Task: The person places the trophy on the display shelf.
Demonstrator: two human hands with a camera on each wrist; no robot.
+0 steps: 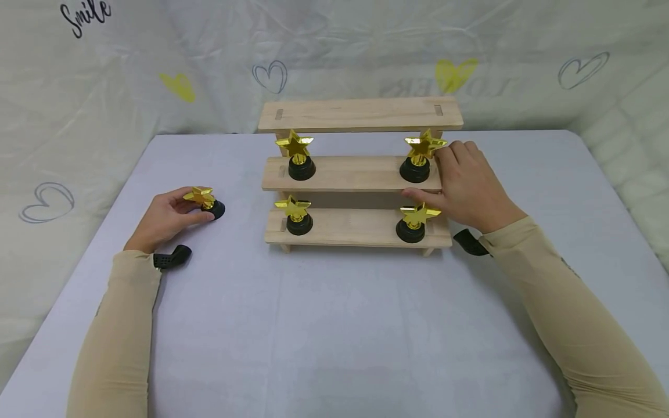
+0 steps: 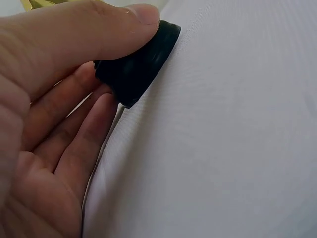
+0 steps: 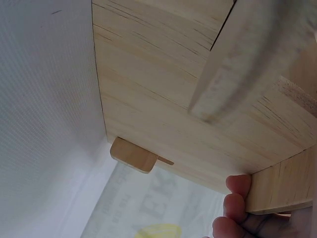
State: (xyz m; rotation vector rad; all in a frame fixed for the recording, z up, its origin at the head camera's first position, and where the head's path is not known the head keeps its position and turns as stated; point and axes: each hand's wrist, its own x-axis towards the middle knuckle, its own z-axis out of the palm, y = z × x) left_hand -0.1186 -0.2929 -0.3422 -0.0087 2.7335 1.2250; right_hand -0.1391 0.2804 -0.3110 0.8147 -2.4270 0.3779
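Between thumb and fingers, my left hand pinches a star trophy low over the table, left of the shelf. Its black base shows under the thumb in the left wrist view, while most of the gold star is cut off there. My right hand grips the right end of the middle board of a three-tier wooden shelf, thumb along the front edge. Fingertips curl at the board's edge in the right wrist view. Two similar trophies stand on the middle tier, at left and right.
The bottom tier also bears a trophy at its left end and another at its right. Nothing stands on the top board. White cloth covers the table, and a pale printed curtain hangs behind it.
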